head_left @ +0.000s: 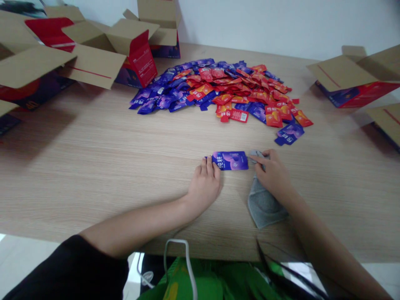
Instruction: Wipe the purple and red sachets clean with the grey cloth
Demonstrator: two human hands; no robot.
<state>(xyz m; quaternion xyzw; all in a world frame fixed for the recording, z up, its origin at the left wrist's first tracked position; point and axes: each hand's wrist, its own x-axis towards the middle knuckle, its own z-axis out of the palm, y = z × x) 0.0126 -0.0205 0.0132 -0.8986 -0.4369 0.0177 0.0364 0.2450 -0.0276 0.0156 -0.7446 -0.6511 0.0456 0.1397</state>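
Lying flat on the wooden desk (93,166), a single purple sachet (230,160) sits between the person's two hands in the head view, its long side running left to right. The left hand (204,183) rests palm down on the desk with its fingers (208,163) close together, the tips touching the left end of the sachet; it grips nothing. The right hand (273,173) is curled on a grey cloth (264,204), pinching the cloth's upper corner between thumb and fingers just beside the right end of the sachet, while the remaining cloth lies spread on the desk under the wrist and toward the near edge. Farther back on the desk, well apart from both hands, a wide heap of sachets (218,87) spreads out, mostly purple on its left side and mostly red and orange on its right, with a few loose ones at the near right fringe, among them a purple sachet at the heap's edge (290,134). Open cardboard boxes (103,54) with red and purple printed sides stand at the far left of the desk, flaps raised, and more open boxes (356,83) sit at the far right. Below the near edge of the desk, green fabric (212,283) and a white cord (187,262) show.
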